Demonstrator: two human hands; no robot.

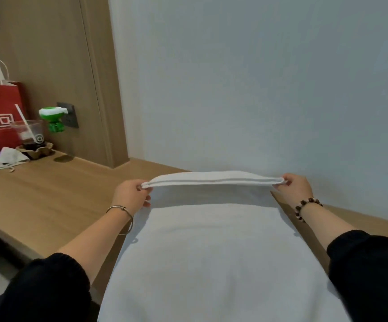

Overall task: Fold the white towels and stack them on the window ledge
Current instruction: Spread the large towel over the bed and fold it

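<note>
White towel (pixel 211 252): plain, no pattern, with a smooth surface and stitched hems. It lies flat on the wooden ledge (pixel 49 194), and its near end runs out of the bottom of the view. Its far end is held up off the ledge, where two hemmed edges sit one on top of the other and cast a shadow on the cloth below.

Left hand (pixel 130 196): thumb and fingers pinch the left corner of the lifted end. Right hand (pixel 296 187): pinches the right corner in the same way. The doubled edge is stretched taut between the two hands.

Orientation: the towel's long axis runs near to far. The lifted edge runs left to right, parallel to the wall (pixel 258 89) beyond it.

Far left on the ledge: a red paper bag (pixel 0 112) and a plastic cup (pixel 29 135), well apart from the towel.
</note>
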